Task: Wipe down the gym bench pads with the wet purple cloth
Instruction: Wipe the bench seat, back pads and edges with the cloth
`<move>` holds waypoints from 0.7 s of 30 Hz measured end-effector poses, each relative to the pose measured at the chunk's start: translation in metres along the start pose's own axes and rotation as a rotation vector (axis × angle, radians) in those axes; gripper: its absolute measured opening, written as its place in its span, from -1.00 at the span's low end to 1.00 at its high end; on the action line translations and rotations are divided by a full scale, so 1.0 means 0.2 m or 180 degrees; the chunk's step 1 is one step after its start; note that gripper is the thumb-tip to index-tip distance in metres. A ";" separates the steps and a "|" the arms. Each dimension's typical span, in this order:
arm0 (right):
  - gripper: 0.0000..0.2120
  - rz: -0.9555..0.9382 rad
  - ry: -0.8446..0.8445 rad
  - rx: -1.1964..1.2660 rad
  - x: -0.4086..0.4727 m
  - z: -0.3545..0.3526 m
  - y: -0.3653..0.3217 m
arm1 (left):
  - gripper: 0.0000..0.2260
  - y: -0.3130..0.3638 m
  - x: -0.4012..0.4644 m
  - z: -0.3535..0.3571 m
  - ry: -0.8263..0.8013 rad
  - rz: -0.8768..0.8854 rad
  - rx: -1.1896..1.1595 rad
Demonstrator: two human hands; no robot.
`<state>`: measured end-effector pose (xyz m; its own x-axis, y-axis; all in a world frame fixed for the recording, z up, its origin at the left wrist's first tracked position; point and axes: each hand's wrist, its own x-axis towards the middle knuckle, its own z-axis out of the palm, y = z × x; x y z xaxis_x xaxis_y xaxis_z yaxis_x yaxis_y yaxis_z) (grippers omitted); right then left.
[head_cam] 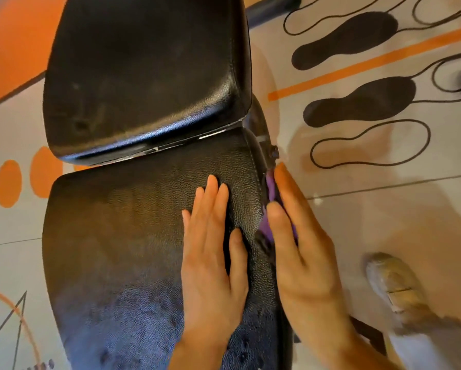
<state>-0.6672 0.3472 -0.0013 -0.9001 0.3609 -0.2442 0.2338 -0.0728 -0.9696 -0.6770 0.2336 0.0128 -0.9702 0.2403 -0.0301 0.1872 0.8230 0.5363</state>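
Fingers (285, 188) of the right hand (301, 252) lie straight, pressing the purple cloth (270, 186) against the near pad's (133, 236) side at 3 o'clock; only crumpled purple slivers show beside the palm. Left hand (210, 263) rests flat on the pad top, fingers straight, holding nothing. Pad leather looks wet and glossy toward 6 o'clock. Far pad (143, 70) sits at 12 o'clock.
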 end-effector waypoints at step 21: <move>-0.62 -0.0271 0.0004 -0.0586 0.25 0.10 0.00 | -0.55 0.01 0.01 0.00 0.0011 -0.0070 0.0106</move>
<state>-0.7194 0.3476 -0.0131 -0.9191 0.3596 -0.1612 0.2201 0.1293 -0.9669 -0.6783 0.2357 0.0129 -0.9747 0.2202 -0.0385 0.1709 0.8447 0.5072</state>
